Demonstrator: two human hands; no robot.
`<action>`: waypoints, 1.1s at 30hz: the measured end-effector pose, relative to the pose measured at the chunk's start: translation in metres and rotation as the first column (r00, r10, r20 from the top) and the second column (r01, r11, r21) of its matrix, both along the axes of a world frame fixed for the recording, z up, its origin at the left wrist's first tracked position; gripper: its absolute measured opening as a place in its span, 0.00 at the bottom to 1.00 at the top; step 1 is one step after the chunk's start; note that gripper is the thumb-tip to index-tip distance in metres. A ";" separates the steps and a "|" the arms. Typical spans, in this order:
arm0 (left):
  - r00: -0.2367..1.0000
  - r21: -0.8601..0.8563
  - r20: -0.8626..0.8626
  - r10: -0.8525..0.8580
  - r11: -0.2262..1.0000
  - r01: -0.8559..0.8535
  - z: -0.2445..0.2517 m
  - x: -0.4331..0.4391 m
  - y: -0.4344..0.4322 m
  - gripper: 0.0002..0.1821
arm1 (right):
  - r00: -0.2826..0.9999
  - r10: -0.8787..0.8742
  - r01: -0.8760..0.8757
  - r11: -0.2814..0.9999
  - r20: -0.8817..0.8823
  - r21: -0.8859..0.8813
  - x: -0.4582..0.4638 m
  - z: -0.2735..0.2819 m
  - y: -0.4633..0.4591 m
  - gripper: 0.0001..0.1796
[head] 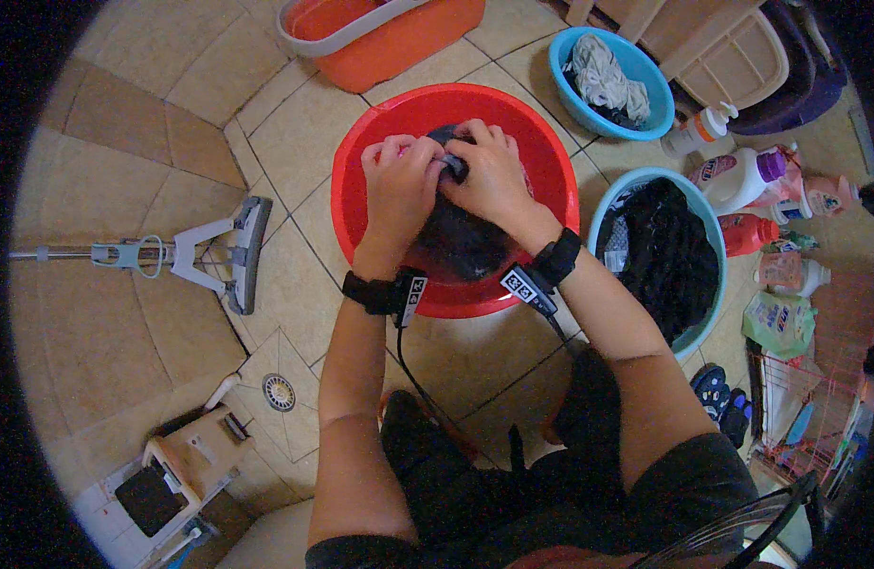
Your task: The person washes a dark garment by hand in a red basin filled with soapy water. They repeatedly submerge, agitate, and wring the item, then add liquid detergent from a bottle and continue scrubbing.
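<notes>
A round red plastic basin (348, 192) stands on the tiled floor before me. Dark wet cloth (462, 238) lies in it, seemingly in water. My left hand (401, 181) grips a bunched fold of this cloth over the basin's middle. Close against it, my right hand (490, 171) pinches the same fold, and the knuckles of both hands nearly meet. Part of the cloth is hidden beneath my fingers. Each wrist wears a black strap with a small tagged device and a cable.
To the right are a light blue basin (718, 263) of black clothes and a smaller blue basin (561, 92) with grey cloth. Detergent bottles (739, 174) line the right side. An orange bucket (401, 46) stands behind; a mop (248, 256) leans left near a floor drain (278, 392).
</notes>
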State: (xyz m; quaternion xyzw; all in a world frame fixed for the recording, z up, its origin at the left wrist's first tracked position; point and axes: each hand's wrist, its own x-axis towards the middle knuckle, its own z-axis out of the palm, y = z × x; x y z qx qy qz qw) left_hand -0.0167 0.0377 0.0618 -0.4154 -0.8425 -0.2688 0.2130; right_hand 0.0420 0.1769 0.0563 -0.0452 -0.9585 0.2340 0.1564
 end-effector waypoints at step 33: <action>0.996 -0.093 0.041 -0.074 0.993 0.077 0.006 0.003 -0.011 0.08 | 0.804 -0.093 0.105 0.994 0.587 0.014 0.003 0.009 0.022 0.19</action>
